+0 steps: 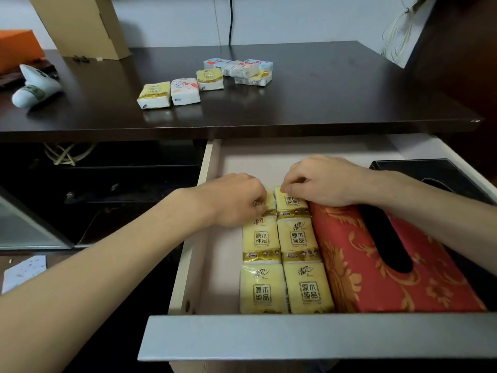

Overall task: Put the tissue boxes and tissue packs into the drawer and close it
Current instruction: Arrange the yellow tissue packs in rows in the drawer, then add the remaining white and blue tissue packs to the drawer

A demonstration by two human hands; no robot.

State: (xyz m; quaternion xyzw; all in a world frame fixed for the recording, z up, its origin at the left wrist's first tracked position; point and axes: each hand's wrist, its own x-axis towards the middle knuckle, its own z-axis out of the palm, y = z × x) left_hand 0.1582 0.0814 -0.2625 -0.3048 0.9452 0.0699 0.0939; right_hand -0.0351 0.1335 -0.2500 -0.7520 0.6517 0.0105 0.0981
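Observation:
The drawer (295,335) stands pulled open below the dark desk. Inside lie two rows of yellow tissue packs (285,265), a red and gold tissue box (376,259) to their right, and a black tissue box (430,170) at the back right. My left hand (234,200) pinches the rear left yellow pack (270,200). My right hand (322,181) pinches the rear right yellow pack (291,203). Several more packs, yellow (154,95) and white patterned (185,90), lie on the desk top, with a small pile (242,71) behind them.
The dark desk (322,98) overhangs the drawer's back. A white ceramic piece (35,87) lies at the desk's left, a cardboard box (83,25) and an orange box (16,47) behind it. Bare drawer floor (215,265) shows left of the packs. Cables hang under the desk.

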